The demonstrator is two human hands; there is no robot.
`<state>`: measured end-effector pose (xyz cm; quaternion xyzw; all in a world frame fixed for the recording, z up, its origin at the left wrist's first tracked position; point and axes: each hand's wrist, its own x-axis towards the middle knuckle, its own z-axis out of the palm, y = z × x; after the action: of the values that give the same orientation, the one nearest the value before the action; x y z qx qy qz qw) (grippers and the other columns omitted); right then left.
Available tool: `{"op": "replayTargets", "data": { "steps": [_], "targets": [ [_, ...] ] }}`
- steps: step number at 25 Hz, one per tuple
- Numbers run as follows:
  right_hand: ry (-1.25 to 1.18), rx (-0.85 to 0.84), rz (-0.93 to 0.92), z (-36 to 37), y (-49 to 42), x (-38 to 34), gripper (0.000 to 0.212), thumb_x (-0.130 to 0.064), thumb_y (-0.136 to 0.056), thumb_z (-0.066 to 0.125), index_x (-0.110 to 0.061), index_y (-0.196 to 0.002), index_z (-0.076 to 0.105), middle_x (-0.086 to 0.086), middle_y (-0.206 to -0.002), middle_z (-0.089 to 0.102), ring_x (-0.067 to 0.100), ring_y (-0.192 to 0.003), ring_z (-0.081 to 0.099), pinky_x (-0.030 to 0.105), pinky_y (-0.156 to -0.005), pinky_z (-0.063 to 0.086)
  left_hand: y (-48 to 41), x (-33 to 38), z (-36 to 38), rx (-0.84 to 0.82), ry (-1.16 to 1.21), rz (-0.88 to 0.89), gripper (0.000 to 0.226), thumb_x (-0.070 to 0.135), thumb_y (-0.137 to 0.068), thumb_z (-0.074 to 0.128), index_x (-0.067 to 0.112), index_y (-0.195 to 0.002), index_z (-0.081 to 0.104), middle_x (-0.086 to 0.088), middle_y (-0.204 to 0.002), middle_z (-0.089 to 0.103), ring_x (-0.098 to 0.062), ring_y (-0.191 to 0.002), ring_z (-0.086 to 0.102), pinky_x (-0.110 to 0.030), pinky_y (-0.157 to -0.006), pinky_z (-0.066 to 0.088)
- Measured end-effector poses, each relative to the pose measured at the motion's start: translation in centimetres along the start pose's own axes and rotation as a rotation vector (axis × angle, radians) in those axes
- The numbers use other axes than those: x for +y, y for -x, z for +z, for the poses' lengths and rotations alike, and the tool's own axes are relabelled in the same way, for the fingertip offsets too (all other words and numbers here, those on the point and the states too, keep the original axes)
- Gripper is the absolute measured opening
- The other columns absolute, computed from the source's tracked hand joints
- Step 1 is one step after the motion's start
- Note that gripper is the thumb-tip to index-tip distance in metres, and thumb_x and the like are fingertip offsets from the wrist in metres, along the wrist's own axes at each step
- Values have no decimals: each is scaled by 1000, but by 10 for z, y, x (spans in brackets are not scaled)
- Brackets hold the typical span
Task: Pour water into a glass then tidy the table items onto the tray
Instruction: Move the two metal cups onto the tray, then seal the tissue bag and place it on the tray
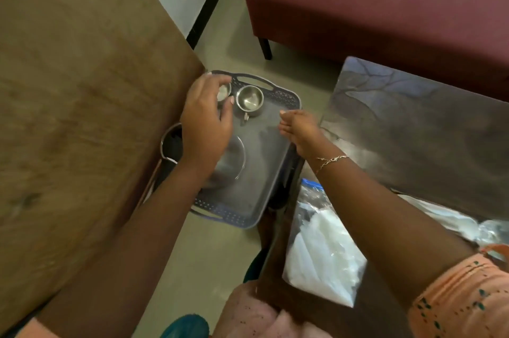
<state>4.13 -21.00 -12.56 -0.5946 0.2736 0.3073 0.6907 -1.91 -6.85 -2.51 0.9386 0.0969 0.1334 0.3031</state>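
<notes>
A grey plastic tray [264, 172] with perforated rims and handles lies low between two tables. A steel cup [249, 98] stands at its far end, and a flat steel plate [234, 161] lies nearer me, partly under my left arm. My left hand [206, 123] holds a second small steel cup [224, 91] at the tray's far left corner, fingers curled round its rim. My right hand [298, 128] grips the tray's right rim, a thin bracelet on the wrist.
A brown wooden table [82, 117] fills the left. A steel pot [170, 145] sits beside its edge, half hidden. A dark glossy table [413, 131] stands at right, above clear plastic bags [322, 252]. A maroon bench [385, 7] is behind.
</notes>
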Motion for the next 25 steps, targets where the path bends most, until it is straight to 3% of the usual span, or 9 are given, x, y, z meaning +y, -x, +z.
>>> {"op": "replayTargets", "data": {
  "steps": [6,10,15,18,20,22,25],
  "targets": [
    [-39,55,-94,-114,58,16,23,-1,-89,52,-15,-71,51,-1,-61,42,0,-45,43,11,-45,36,88,56,32,-184,-7,110,27,-2,-84,56,-3,-111,59,-21,-115,60,-35,-119,51,-40,-101,40],
    [85,109,-108,-178,94,38,16,-5,-88,56,-17,-78,56,4,-75,55,13,-71,53,26,-74,45,135,77,60,-312,-45,183,30,0,-83,58,-3,-112,59,-22,-116,60,-37,-122,50,-47,-102,41],
    [150,106,-171,-227,138,60,8,-7,-86,59,-12,-92,60,8,-87,59,16,-82,55,29,-77,47,181,90,87,-460,-133,266,36,7,-81,61,-3,-116,58,-22,-120,59,-39,-125,47,-49,-104,39],
    [448,147,-280,-239,156,85,14,-12,-84,62,-10,-98,62,4,-94,63,14,-86,58,30,-81,47,206,80,103,-576,-275,340,49,17,-77,72,0,-120,56,-22,-124,57,-40,-125,47,-52,-101,41],
    [774,115,-307,-237,164,111,23,-18,-84,62,-13,-107,60,2,-105,63,15,-93,60,27,-82,47,223,69,114,-717,-372,287,64,33,-81,68,6,-134,44,-21,-141,43,-38,-135,34,-49,-108,32],
    [1013,69,-269,-227,170,143,38,-25,-85,60,-17,-121,51,4,-120,54,20,-105,56,33,-89,48,240,52,127,-911,-472,192,79,50,-88,50,14,-147,11,-16,-156,6,-32,-145,2,-42,-118,8],
    [1072,153,-71,-217,173,180,63,-33,-78,68,-17,-130,37,8,-129,42,28,-116,47,37,-92,45,258,33,143,-1031,-589,158,93,60,-86,43,19,-146,-14,-15,-154,-20,-31,-143,-19,-47,-116,-5]
  ]
}}
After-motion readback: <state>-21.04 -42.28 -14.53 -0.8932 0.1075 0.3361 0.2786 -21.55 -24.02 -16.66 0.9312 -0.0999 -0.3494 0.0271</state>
